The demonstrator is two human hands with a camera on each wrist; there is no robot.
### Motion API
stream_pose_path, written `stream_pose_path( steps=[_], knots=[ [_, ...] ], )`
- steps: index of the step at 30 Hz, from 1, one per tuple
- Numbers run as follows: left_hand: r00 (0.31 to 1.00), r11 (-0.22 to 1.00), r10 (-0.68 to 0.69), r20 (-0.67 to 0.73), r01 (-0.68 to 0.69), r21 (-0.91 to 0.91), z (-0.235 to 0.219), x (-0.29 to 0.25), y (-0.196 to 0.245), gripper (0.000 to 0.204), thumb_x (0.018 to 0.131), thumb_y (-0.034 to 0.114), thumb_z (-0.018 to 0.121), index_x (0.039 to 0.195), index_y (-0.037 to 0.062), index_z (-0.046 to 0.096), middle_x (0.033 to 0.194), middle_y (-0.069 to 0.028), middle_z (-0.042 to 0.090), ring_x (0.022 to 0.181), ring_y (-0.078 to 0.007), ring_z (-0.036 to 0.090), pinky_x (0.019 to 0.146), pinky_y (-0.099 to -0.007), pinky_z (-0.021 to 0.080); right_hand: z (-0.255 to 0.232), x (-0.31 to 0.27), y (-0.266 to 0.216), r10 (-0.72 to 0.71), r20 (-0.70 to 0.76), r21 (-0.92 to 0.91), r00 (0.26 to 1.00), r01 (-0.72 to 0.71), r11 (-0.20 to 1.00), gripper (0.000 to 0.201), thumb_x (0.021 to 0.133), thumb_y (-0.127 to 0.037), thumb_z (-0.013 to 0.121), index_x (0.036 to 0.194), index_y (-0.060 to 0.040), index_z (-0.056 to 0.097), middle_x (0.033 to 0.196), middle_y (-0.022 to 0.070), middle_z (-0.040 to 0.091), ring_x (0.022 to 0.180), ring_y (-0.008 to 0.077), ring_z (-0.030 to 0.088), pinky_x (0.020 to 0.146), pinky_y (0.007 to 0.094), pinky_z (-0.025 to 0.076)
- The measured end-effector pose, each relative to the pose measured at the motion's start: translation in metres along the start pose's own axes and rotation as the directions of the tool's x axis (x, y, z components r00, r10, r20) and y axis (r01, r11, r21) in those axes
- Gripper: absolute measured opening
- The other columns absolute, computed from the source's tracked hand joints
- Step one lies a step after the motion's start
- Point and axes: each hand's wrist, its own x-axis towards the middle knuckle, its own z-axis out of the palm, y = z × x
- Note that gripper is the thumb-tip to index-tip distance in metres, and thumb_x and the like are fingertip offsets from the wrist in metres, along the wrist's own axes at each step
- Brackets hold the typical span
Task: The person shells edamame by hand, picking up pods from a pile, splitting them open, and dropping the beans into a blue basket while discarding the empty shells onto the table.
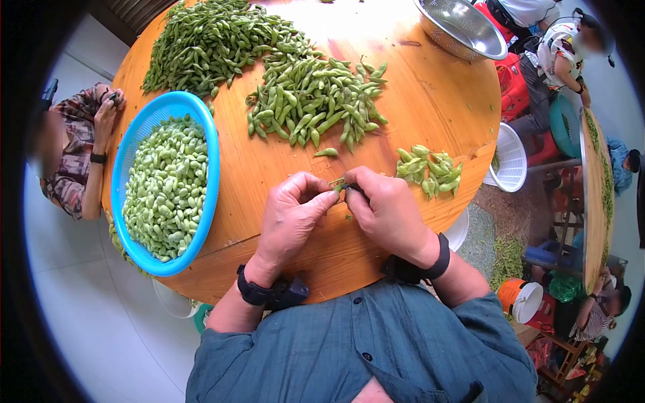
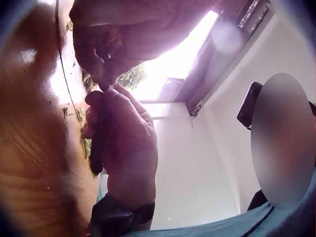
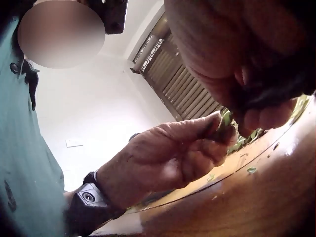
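Both hands meet over the near part of the table, at a small green edamame pod [image 1: 339, 184]. My left hand [image 1: 295, 213] pinches one end between thumb and forefinger. The right hand [image 1: 391, 207] pinches the other end, its fingers curled in. Something dark [image 3: 276, 84] lies along the right hand's fingers; I cannot tell what it is. To the left stands a blue basket [image 1: 213, 158] full of shelled edamame beans [image 1: 168, 191]. A pile of whole edamame pods [image 1: 316, 101] lies just beyond the hands. Flattened, paler pods [image 1: 430, 171] sit beside the right hand.
A larger heap of pods [image 1: 215, 43] covers the far left of the round wooden table [image 1: 430, 101]. A steel colander [image 1: 463, 30] stands at the far right edge. Beyond that edge is a white basket [image 1: 512, 158]. Another person's forearm [image 1: 95, 171] is at the left edge.
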Motion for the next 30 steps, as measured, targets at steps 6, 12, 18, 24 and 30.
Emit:
stream_pose_path(
  steps=[6,12,18,24,30],
  knots=[
    [0.876,0.797,0.482,-0.034,-0.422,0.432,0.011,0.0,-0.011,0.009,0.084,0.003,0.069,0.084,-0.0013,0.061,0.075,-0.0093,0.065,0.063,-0.0168,0.06,0.059,-0.0296,0.048,0.009,-0.001,0.004,-0.049,0.022,-0.148,0.999,0.052,0.988,0.018,0.085,-0.005,0.057,0.101,0.0022,0.056,0.079,0.0249,0.064,0.074,0.0423,0.063,0.065,0.0486,0.05],
    [0.912,0.842,0.409,-0.037,-0.362,0.401,0.01,-0.003,-0.006,0.008,0.083,0.001,0.068,0.083,-0.0011,0.06,0.074,-0.0123,0.064,0.065,-0.0217,0.062,0.061,-0.0319,0.049,0.006,0.004,0.006,-0.064,0.023,-0.006,0.998,0.064,0.998,0.011,0.085,-0.004,0.056,0.095,-0.0001,0.057,0.078,0.0234,0.063,0.074,0.0419,0.063,0.063,0.0484,0.05],
    [0.835,0.718,0.543,0.095,-0.519,0.463,0.001,0.004,-0.008,0.007,0.086,0.002,0.067,0.085,-0.0004,0.06,0.073,-0.01,0.064,0.062,-0.0171,0.061,0.056,-0.0291,0.048,0.002,0.004,0.009,-0.07,0.068,0.005,0.995,0.07,0.998,0.01,0.084,-0.002,0.056,0.093,-0.0007,0.058,0.077,0.0229,0.062,0.073,0.0424,0.062,0.061,0.0465,0.05],
    [0.965,0.94,-0.042,0.259,0.126,-0.316,-0.02,0.011,-0.005,0.006,0.092,0.008,0.064,0.09,0.0028,0.062,0.078,-0.0035,0.065,0.059,-0.0069,0.055,0.052,-0.0203,0.045,-0.008,0.007,0.013,0.01,0.23,0.305,0.973,-0.082,0.949,0.011,0.085,0.003,0.055,0.094,0.0,0.061,0.071,0.009,0.061,0.063,0.0156,0.061,0.058,0.0292,0.048],
    [0.982,0.998,0.029,0.189,-0.018,-0.058,-0.013,0.005,0.003,0.009,0.089,0.009,0.067,0.089,0.0021,0.061,0.081,-0.0056,0.067,0.064,-0.0115,0.059,0.055,-0.0254,0.047,-0.006,0.007,0.017,0.125,0.298,0.382,0.946,-0.238,0.893,0.01,0.088,0.001,0.054,0.094,-0.0002,0.062,0.071,0.0031,0.06,0.064,0.0093,0.059,0.058,0.0264,0.048]
  ],
)
